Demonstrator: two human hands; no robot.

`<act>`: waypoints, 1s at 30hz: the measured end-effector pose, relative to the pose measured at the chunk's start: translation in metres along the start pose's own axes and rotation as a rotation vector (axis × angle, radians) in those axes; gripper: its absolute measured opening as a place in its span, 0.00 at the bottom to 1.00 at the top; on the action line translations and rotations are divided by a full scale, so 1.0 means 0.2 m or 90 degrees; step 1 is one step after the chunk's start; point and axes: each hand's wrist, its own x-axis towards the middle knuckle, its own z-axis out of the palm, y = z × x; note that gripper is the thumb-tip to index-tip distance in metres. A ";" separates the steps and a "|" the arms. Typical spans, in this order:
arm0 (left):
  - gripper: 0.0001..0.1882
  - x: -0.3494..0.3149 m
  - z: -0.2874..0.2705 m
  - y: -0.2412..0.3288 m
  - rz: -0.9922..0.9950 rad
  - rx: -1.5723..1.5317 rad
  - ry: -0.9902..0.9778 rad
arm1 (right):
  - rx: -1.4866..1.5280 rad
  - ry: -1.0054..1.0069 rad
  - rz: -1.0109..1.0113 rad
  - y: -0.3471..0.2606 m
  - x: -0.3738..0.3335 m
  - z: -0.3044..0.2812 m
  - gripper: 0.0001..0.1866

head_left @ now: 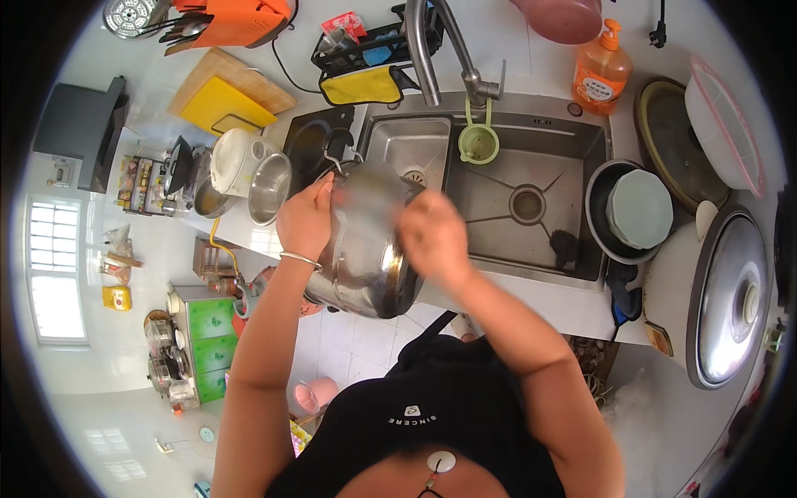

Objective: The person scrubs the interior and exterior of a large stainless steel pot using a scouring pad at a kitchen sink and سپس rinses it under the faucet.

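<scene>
A large shiny stainless steel pot [365, 257] is tilted on its side at the counter's front edge, left of the wide sink basin. Dark marks stain its right end, and a curved metal handle [342, 159] sticks out at its far left. My left hand [305, 217], with a bangle at the wrist, grips the pot by that handle side. Against the pot's right side is my right hand [433, 236]. Motion smears its fingers, so whether they hold anything is unclear. A blurred greyish patch covers part of the pot between the hands.
Behind is a double sink [506, 241] with a tall faucet [473, 79]; a green strainer [479, 143] hangs below it. A dark scrubber [564, 247] lies in the right basin. Bowls [638, 209] and a big lidded pot [693, 290] stand right. A steel bowl [271, 187] sits left.
</scene>
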 end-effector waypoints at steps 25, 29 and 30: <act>0.37 -0.14 -0.15 -0.17 0.004 -0.172 -0.066 | -0.066 -0.023 -0.096 -0.15 -0.04 0.02 0.14; 0.37 -0.26 -0.09 -0.32 -0.066 -0.637 -0.083 | -0.068 -0.037 -0.072 -0.18 -0.04 0.02 0.13; 0.38 -0.32 -0.11 -0.33 -0.139 -0.818 -0.132 | -0.066 -0.040 -0.064 -0.18 -0.04 0.02 0.13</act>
